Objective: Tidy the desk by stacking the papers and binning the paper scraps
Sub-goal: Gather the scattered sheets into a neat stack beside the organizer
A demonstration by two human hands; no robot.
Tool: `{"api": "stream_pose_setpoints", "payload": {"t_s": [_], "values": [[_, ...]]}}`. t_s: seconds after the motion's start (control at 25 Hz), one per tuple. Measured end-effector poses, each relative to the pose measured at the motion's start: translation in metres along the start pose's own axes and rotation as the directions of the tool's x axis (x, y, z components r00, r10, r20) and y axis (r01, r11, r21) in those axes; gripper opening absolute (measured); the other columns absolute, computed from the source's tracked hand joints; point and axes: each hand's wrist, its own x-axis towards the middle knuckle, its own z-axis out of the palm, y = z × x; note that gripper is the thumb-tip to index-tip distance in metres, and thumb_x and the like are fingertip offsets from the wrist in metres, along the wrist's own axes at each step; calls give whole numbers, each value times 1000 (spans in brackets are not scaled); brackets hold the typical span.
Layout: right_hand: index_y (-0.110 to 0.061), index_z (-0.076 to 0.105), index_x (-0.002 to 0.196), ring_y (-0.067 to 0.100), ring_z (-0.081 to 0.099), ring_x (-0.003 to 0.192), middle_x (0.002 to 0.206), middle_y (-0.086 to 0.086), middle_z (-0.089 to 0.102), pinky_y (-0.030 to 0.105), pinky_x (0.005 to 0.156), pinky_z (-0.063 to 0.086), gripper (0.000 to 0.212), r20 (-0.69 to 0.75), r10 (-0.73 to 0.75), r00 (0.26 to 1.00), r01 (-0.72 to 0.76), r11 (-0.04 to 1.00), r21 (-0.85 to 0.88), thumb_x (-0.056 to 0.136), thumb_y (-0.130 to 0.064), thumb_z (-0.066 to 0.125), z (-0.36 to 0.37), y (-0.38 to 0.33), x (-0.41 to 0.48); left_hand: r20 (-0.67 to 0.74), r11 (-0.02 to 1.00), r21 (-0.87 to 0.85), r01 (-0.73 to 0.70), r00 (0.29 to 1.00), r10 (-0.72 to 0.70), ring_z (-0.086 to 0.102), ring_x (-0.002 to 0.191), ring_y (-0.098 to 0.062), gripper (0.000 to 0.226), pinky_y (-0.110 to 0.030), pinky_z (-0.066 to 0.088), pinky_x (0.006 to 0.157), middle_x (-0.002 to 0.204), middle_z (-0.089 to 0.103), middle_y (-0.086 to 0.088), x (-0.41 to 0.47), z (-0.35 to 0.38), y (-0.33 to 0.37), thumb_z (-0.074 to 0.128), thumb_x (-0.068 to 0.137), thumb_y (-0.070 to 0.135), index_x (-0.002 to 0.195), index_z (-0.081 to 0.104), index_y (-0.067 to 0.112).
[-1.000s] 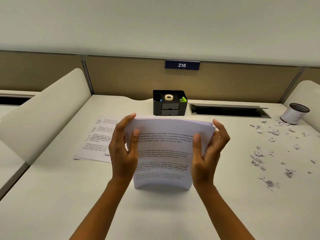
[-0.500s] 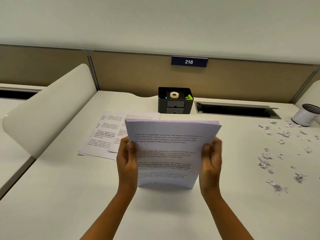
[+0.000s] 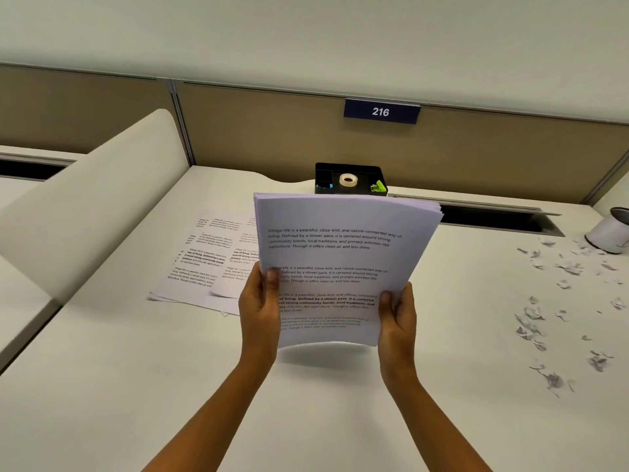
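Two grips hold one sheaf of printed papers (image 3: 340,260) upright over the middle of the bench (image 3: 136,386). The left grip (image 3: 260,308) is closed on its lower left edge and the right grip (image 3: 396,321) on its lower right edge, thumbs on the printed face. The bottom edge appears just clear of the surface. Sheets fan unevenly at the top right corner, so the sheaf is not yet squared.

Risk: both holds sit low, leaving the tall upper part unsupported. It could fold over or shed sheets if either hold loosens. Loose sheets (image 3: 204,264) lie flat to the left, partly behind the sheaf; a careless set-down would leave the pile crooked. Paper scraps (image 3: 531,318) lie scattered well to the right, near a white cylindrical container (image 3: 609,233). A draught from the swung sheaf might disperse them.

Open room: bare bench near and near-left. Limits: curved divider (image 3: 95,199) at left, desk organiser (image 3: 350,180) and cable slot (image 3: 493,219) at the far edge.
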Motion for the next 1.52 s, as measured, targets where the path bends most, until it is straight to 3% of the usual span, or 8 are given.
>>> {"api": "stream_pose_setpoints", "payload": {"t_s": [0.24, 0.36, 0.44, 0.52, 0.64, 0.88, 1.16, 1.52], "values": [[-37, 54, 97, 5, 63, 84, 92, -20, 65, 16, 63, 53, 16, 14, -10, 1000, 13, 969, -247, 98, -25, 43, 1, 26, 21, 54, 988, 100, 116, 991, -122, 65, 76, -4, 32, -17, 54, 59, 80, 66, 18, 23, -8, -36, 28, 92, 49, 98, 55, 32], [-30, 56, 94, 6, 63, 77, 89, -16, 66, 15, 63, 52, 9, -4, -61, 998, 57, 951, -304, 96, -27, 48, -3, 31, 47, 7, 932, 351, 89, 995, -98, 63, 81, -3, 39, -16, 52, 68, 85, 67, 17, 58, -14, -50, 29, 97, 47, 97, 60, 23], [-26, 58, 95, 7, 63, 76, 87, -14, 67, 20, 65, 54, 8, -21, -49, 999, 39, 947, -318, 95, -24, 51, -9, 37, 63, -72, 771, 622, 136, 991, -116, 56, 110, -22, 35, -35, 46, 91, 119, 60, -4, 90, -19, -66, 39, 98, 39, 120, 54, 17], [-25, 59, 94, 10, 62, 74, 85, -13, 67, 26, 66, 54, 7, -44, -19, 999, 2, 938, -346, 95, -23, 52, -17, 44, 73, -176, 450, 836, 314, 930, -322, 34, 129, -39, 60, -51, 29, 104, 143, 35, -19, 118, -25, -76, 52, 91, 46, 139, 32, 17], [-27, 60, 95, 12, 62, 75, 86, -12, 68, 31, 68, 54, 10, -106, 42, 994, -80, 920, -383, 95, -20, 53, -28, 59, 84, -250, 219, 888, 404, 825, -507, 16, 136, -46, 94, -59, 18, 107, 151, 11, -23, 145, -31, -81, 65, 79, 54, 146, 7, 24], [-18, 62, 108, 20, 65, 86, 96, -1, 69, 35, 77, 54, 16, -161, 158, 974, -210, 895, -393, 94, -15, 54, -41, 85, 96, -276, 289, 829, 478, 800, -532, 37, 122, -51, 108, -57, 35, 98, 143, 19, -28, 168, -28, -86, 82, 70, 29, 145, 4, 23], [-19, 61, 111, 20, 64, 93, 102, -2, 68, 36, 84, 54, 19, -209, 221, 953, -293, 851, -436, 96, -15, 50, -42, 98, 96, -270, 382, 832, 402, 895, -354, 57, 109, -39, 43, -49, 43, 91, 119, 62, -14, 173, -53, -82, 62, 88, 34, 124, 53, 12], [-18, 60, 114, 17, 62, 91, 100, -3, 67, 28, 81, 48, 23, -207, 217, 954, -295, 805, -514, 95, -13, 49, -39, 102, 98, -406, 151, 860, 488, 833, -376, 32, 122, -48, 46, -55, 27, 103, 131, 37, -21, 184, -118, -87, 68, 82, 40, 120, 59, 16]]}}
